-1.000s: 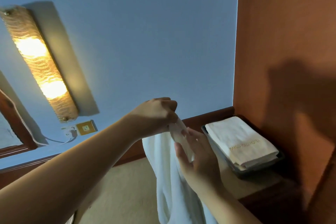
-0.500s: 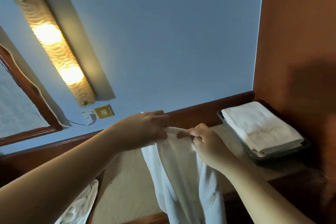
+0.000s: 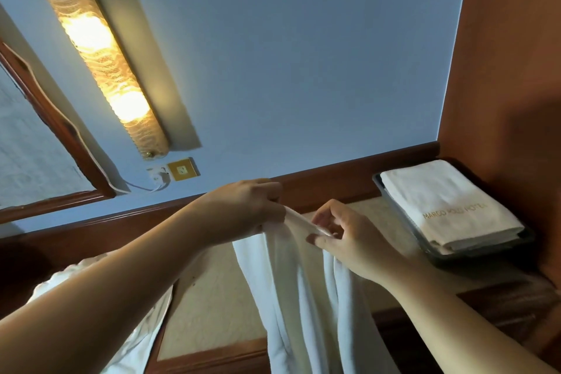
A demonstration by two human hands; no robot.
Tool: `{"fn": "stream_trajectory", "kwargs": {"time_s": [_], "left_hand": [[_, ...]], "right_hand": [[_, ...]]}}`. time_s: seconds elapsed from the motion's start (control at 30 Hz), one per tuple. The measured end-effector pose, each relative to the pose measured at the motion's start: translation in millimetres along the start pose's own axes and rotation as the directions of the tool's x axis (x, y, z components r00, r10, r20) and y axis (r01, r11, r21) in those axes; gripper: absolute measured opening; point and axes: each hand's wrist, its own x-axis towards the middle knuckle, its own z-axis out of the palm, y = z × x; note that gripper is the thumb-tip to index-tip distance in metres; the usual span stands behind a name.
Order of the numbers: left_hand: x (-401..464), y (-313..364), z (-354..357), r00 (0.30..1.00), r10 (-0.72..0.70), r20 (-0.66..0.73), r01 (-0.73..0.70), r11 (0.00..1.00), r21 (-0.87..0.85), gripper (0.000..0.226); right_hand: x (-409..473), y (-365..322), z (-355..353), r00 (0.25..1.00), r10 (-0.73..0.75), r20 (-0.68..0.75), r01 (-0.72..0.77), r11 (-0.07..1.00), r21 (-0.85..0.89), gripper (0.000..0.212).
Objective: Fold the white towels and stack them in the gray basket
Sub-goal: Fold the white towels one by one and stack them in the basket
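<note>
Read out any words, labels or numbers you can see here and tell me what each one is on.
"MARCO POLO HOTEL": gold lettering on the folded white towel lying in the gray basket; the last letters are faint.
Hanging white towel held by both hands: no lettering visible.
Wall socket plate: no readable text.

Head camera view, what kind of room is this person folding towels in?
Probably a hotel room. The folded towel in the gray basket carries gold lettering ending in HOTEL, a long wall lamp glows above a brass socket, and dark wood trim edges the blue wall.
</note>
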Motion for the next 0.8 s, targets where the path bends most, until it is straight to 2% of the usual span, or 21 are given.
{"fn": "stream_trajectory", "kwargs": {"time_s": [0.07, 0.23, 0.33, 0.43, 0.47, 0.57, 0.63, 0.73, 0.8], "left_hand": [[2.9, 2.6, 1.0, 1.000, 0.011, 0.009, -0.010, 0.999, -0.031, 0.027], [13.5, 8.6, 2.9, 1.000, 0.024, 0.005, -0.024, 0.996, -0.083, 0.033], [19.9, 9.4, 3.7, 0.999, 0.026, -0.027, -0.029, 0.994, -0.103, 0.031], [25.0, 6.5, 6.5, 0.999, 0.027, -0.038, -0.031, 0.995, -0.094, 0.025], [27.2, 7.0, 7.6, 0.999, 0.027, -0.029, -0.029, 0.996, -0.083, 0.024], [34.9, 8.5, 10.3, 1.000, -0.018, 0.020, 0.020, 0.998, -0.063, 0.021], [41.5, 7.7, 10.3, 0.992, -0.122, 0.036, 0.125, 0.987, -0.097, 0.019], [53.9, 9.2, 6.3, 0.922, -0.359, 0.147, 0.379, 0.915, -0.138, 0.017], [63.6, 15.2, 3.2, 0.863, -0.450, 0.230, 0.483, 0.868, -0.118, 0.014]], "right_hand": [[-1.0, 2.1, -4.4, 0.997, 0.031, 0.065, -0.033, 0.999, 0.028, 0.028], [-8.5, 11.0, -16.2, 0.973, 0.162, 0.167, -0.208, 0.928, 0.310, 0.026], [-14.6, 18.8, -17.3, 0.972, 0.174, 0.158, -0.227, 0.866, 0.446, 0.015], [-16.5, 25.1, -18.3, 0.971, 0.227, 0.071, -0.226, 0.789, 0.572, 0.009], [-15.6, 26.1, -18.2, 0.969, 0.245, 0.026, -0.219, 0.810, 0.543, 0.008], [-14.1, 18.6, -14.5, 0.965, 0.216, -0.151, -0.185, 0.963, 0.197, 0.008], [-18.7, 9.6, -7.8, 0.953, 0.160, -0.256, -0.115, 0.977, 0.181, 0.013], [-29.7, 16.3, 6.9, 0.966, 0.013, -0.260, -0.007, 1.000, 0.026, 0.026], [-34.0, 30.4, 20.7, 0.972, -0.070, -0.226, 0.045, 0.993, -0.113, 0.030]]}}
